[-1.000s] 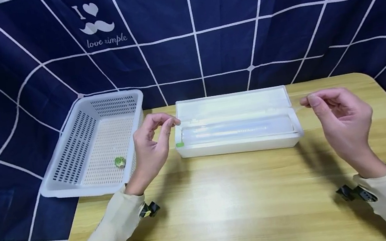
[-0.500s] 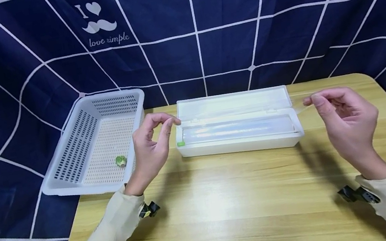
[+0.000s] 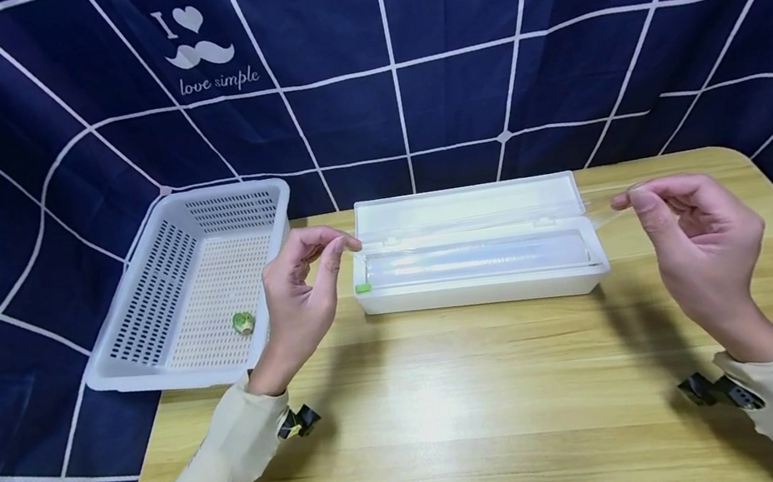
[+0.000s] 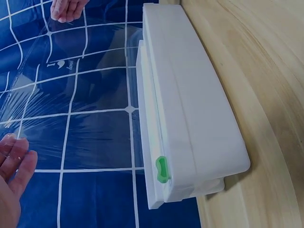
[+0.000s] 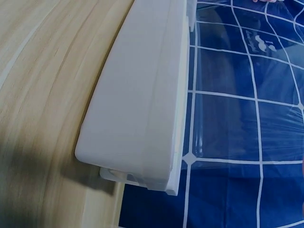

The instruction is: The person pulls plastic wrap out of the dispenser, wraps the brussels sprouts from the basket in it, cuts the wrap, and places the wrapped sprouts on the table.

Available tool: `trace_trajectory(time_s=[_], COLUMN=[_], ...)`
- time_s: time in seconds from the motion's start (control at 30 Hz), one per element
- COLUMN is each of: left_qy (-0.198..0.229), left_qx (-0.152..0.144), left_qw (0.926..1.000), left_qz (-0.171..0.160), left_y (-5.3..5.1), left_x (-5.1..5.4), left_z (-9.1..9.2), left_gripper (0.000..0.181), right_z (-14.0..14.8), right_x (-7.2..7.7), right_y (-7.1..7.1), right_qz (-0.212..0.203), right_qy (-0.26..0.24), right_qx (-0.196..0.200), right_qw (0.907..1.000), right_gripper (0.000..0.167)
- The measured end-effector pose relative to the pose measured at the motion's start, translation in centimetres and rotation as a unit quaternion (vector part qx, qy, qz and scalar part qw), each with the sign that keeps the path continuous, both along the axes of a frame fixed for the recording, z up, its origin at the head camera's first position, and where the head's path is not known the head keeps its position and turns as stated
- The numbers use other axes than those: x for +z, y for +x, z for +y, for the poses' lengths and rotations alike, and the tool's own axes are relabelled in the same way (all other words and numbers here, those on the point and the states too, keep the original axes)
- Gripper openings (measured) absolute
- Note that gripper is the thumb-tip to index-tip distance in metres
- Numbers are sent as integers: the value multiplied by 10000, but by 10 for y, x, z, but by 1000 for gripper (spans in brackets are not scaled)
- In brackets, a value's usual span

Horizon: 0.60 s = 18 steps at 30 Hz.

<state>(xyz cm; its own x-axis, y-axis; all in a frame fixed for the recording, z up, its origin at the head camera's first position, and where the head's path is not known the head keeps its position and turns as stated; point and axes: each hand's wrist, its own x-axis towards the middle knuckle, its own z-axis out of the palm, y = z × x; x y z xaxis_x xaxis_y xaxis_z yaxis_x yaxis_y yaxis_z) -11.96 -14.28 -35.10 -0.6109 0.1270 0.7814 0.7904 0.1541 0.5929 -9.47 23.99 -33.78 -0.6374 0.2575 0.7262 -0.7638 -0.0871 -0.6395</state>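
Stretching a clear film (image 4: 80,95) between them, the left hand (image 3: 299,288) and the right hand (image 3: 706,245) each have thumb and fingertips drawn together, with the edge of the film in each grip; no gap wide enough to see lies at the right pinch, while the exact meeting of the left thumb and fingers is hard to make out. The white box (image 3: 478,294) that the film comes from lies on the tabletop (image 3: 462,431), lower than both grips and between them, its long axis running crosswise from the left grip towards the right, roughly in line with the span of the hands. The left grip seems the nearer of the two, level with the left end of the box in the head view, while the right grip stands clearly out past the opposite end, where the film slants up to it. Inside the box, below the line joining the grips, lies the roll (image 3: 476,256), parallel to that line; the green slider (image 3: 363,288) sits just below the left grip. That lengthwise match seems to be what matters: a pull square to the box, with both grips even, should keep the film flat, whereas the right grip's outward offset could slant or bunch it.
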Motion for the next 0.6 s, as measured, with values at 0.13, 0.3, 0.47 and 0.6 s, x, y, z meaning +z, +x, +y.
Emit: trace_trajectory(time_s=[0.13,0.3,0.47,0.6], left_qy=[42,91,78,40], left_qx=[2,-2,-20,-48], left_qw=[10000,9999,10000,10000], left_qz=[46,68,21,6], left_y=[1,2,3,4], left_x=[1,2,4,6], left_z=[1,3,2,1], left_gripper=[11,29,16,4], right_z=[0,0,-1,-2], right_x=[0,0,0,1], right_y=[1,1,1,1], right_qz=[-3,14,33,105], right_qy=[22,73,113,36], right_qx=[-24,-107,-180,-89], right_qw=[10000,9999,9998,9999], right_gripper=[14,12,11,11])
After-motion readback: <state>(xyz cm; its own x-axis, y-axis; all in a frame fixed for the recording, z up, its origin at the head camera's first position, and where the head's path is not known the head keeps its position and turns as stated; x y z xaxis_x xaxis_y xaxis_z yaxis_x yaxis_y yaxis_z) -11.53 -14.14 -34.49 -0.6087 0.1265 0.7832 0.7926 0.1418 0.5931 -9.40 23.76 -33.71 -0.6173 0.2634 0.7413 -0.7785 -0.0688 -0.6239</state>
